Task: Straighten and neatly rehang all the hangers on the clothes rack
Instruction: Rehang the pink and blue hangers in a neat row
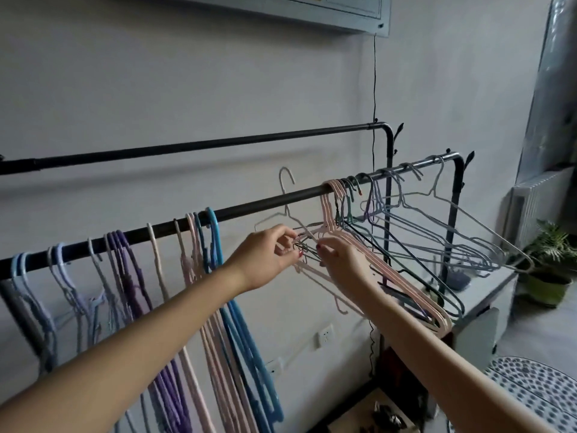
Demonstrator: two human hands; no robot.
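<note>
A: How far along is the rack?

B: Roughly half, I'd judge. On the front rail (281,200), the blue, purple and pink hangers (215,245) at the left hang straight in colour groups. The tangled hangers (406,232) at the right are splayed and interlocked, so they remain.

A: And the hands?

B: Both meet below the rail's middle. The left hand (265,260) has fingers pinched on thin wires in a knot; the right hand (340,260) pinches the same knot beside the pink hangers (374,260). A white hanger (285,195) stands there, its hook above the rail and unhooked.

A: Anything unclear?

B: Which wire each hand holds (they overlap badly). The rail's left end is cut off.
</note>
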